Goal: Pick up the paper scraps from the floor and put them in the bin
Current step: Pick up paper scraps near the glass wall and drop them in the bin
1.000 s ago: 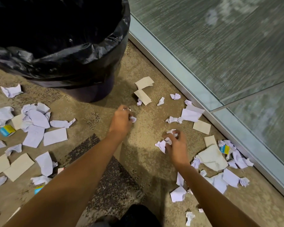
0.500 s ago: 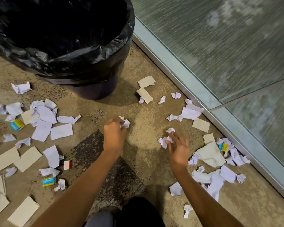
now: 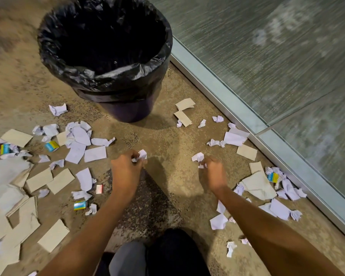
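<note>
A round bin (image 3: 127, 112) lined with a black bag (image 3: 84, 76) stands on the floor ahead of me, open at the top. My left hand (image 3: 126, 168) is closed around a crumpled white paper scrap (image 3: 141, 154) that sticks out past my fingers. My right hand (image 3: 214, 172) is closed on other white scraps (image 3: 198, 157), one above my knuckles and a smaller bit below. Both hands are lifted a little off the floor, short of the bin. Several white and tan scraps lie on the floor to the left (image 3: 76, 140) and right (image 3: 257, 186).
A glass wall with a metal sill (image 3: 247, 116) runs diagonally along the right. Small blue-and-yellow wrappers (image 3: 51, 146) lie among the paper. Tan cardboard pieces (image 3: 184, 110) lie right of the bin. My knees (image 3: 159, 255) are at the bottom centre.
My right hand has closed on the white scraps it was reaching for. Both hands have lifted and drawn back. The view has tilted up, showing the whole bin.
</note>
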`<state>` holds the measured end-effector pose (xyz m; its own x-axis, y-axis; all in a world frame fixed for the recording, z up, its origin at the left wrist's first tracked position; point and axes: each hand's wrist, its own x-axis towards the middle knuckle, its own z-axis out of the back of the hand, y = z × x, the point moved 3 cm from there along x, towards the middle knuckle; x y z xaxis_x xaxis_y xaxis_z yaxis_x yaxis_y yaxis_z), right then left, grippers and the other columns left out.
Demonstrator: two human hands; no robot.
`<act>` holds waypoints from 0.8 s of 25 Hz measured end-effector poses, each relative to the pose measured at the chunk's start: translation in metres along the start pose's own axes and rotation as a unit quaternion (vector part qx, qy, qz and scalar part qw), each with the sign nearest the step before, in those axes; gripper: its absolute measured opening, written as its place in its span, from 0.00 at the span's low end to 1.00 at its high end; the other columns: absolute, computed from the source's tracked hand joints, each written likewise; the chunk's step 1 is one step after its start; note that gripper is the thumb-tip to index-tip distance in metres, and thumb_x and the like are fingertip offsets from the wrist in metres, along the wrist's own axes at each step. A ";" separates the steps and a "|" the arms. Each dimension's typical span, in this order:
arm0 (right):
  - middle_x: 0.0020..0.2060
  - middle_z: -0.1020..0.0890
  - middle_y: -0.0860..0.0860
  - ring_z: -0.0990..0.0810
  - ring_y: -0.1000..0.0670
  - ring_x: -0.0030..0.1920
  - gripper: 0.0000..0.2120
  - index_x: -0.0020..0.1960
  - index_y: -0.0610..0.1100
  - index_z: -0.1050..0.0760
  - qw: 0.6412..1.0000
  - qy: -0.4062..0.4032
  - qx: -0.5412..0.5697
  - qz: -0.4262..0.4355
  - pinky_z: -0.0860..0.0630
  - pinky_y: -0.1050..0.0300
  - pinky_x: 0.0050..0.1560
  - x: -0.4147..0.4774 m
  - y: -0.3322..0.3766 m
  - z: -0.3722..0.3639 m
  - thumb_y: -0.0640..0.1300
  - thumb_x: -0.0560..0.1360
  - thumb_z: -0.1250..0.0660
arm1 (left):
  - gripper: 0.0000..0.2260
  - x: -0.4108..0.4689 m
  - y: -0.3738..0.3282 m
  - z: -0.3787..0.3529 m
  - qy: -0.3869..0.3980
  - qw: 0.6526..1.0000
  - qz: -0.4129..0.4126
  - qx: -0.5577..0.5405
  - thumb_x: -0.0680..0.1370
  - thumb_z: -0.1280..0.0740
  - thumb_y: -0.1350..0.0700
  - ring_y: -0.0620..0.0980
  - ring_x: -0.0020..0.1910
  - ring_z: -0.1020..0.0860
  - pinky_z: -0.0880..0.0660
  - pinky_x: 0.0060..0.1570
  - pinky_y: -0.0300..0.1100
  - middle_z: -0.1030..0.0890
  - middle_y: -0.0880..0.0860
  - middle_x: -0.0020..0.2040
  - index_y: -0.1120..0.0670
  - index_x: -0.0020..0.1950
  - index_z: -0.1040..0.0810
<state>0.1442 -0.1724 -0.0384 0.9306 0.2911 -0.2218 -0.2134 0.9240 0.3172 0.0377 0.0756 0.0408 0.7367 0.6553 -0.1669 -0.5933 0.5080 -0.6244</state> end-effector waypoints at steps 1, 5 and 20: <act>0.47 0.18 0.41 0.19 0.45 0.43 0.11 0.54 0.38 0.22 0.999 -0.017 0.017 -0.026 0.29 0.59 0.39 0.001 0.000 0.007 0.31 0.74 0.36 | 0.08 -0.003 0.000 0.008 -0.008 1.000 0.002 -0.003 0.75 0.30 0.57 0.47 0.38 0.24 0.33 0.41 0.37 0.16 0.57 0.45 0.59 0.52 0.18; 0.45 0.17 0.42 0.20 0.46 0.42 0.09 0.45 0.38 0.19 0.982 -0.118 0.147 -0.018 0.31 0.61 0.41 -0.007 0.015 0.034 0.27 0.71 0.34 | 0.07 -0.018 -0.005 0.037 -0.050 0.998 -0.007 -0.026 0.74 0.29 0.57 0.51 0.40 0.22 0.33 0.41 0.39 0.16 0.57 0.43 0.59 0.48 0.18; 0.44 0.20 0.51 0.26 0.60 0.39 0.05 0.44 0.44 0.19 0.880 -0.211 0.417 0.084 0.33 0.79 0.37 0.028 0.241 0.226 0.38 0.74 0.33 | 0.08 0.062 -0.117 0.192 -0.250 0.948 -0.025 -0.194 0.72 0.28 0.53 0.48 0.39 0.23 0.28 0.43 0.41 0.18 0.53 0.41 0.56 0.46 0.18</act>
<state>0.1863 0.0029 0.2404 0.9720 0.1256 0.1986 -0.2293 0.3228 0.9183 0.0903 0.1643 0.2504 0.4568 0.8685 0.1923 -0.3256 0.3644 -0.8724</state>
